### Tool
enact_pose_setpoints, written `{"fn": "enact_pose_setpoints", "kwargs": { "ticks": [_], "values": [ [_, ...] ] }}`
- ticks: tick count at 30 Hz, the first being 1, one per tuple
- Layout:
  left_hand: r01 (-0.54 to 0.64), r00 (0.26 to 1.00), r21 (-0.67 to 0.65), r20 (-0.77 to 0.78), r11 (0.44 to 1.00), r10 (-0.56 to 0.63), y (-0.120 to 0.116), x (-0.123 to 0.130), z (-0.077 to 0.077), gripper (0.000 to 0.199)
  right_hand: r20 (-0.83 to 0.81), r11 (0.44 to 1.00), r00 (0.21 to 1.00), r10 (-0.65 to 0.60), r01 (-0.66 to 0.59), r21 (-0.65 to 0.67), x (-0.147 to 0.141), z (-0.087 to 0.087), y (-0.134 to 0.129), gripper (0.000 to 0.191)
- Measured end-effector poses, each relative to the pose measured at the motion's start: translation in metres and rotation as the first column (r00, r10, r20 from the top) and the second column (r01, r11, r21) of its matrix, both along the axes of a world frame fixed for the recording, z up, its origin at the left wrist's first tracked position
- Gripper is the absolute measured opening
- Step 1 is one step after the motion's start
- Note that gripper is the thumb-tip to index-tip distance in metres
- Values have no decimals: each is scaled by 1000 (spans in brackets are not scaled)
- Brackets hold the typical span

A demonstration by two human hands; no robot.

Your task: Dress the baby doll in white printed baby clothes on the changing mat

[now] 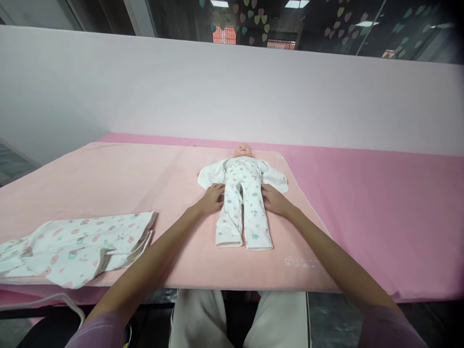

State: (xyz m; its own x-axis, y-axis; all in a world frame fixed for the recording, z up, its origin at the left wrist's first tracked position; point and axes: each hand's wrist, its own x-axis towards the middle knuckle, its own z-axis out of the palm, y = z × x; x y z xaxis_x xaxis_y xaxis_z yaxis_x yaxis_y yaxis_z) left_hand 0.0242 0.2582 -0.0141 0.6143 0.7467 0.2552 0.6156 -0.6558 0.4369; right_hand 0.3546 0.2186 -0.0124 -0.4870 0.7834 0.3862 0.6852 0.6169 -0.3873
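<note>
A baby doll point(243, 150) lies on its back, head away from me, dressed in a white long-sleeved top point(213, 173) with its sleeves spread out sideways. White baby trousers point(250, 203) with a small print lie over its front, waist up at the chest and both legs pointing towards me. At the trousers' left edge my left hand point(213, 199) has its fingers curled against the cloth. My right hand point(275, 199) grips the opposite edge at about the same height. The fingertips of both hands are partly hidden by the fabric.
A folded printed cloth point(87, 241) lies at the table's left front. A peach mat point(145, 169) covers much of the pink table surface point(380, 217). Behind the table rises a white partition point(232, 96). A pale cable point(54, 297) hangs near the front left edge.
</note>
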Motion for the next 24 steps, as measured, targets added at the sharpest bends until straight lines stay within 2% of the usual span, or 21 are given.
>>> {"fn": "enact_pose_setpoints", "kwargs": {
  "ticks": [3,5,7,11,16,20,24],
  "values": [
    [-65,998,56,6,996,65,3,5,-10,22,-73,995,992,-103,103,-11,3,-16,4,17],
    [-54,998,84,-29,995,57,4,4,-11,16,-73,987,985,-158,156,-36,7,-21,4,10],
    [0,998,89,-62,996,5,4,1,-6,17,-52,986,988,-149,144,-79,9,-20,5,4],
    [92,994,-16,-61,996,-92,1,-7,5,20,-47,988,995,-86,79,-134,9,-15,6,10],
    [28,999,-91,-37,995,-32,-4,-5,3,21,119,999,993,-25,27,-21,6,-16,0,17],
    [50,992,-36,-116,998,-54,-3,0,-6,31,251,999,967,35,-38,7,3,-13,-7,24],
    [98,990,84,-110,992,-88,-7,5,-10,11,232,999,972,25,-35,41,-1,-12,-10,23]
  ]
}}
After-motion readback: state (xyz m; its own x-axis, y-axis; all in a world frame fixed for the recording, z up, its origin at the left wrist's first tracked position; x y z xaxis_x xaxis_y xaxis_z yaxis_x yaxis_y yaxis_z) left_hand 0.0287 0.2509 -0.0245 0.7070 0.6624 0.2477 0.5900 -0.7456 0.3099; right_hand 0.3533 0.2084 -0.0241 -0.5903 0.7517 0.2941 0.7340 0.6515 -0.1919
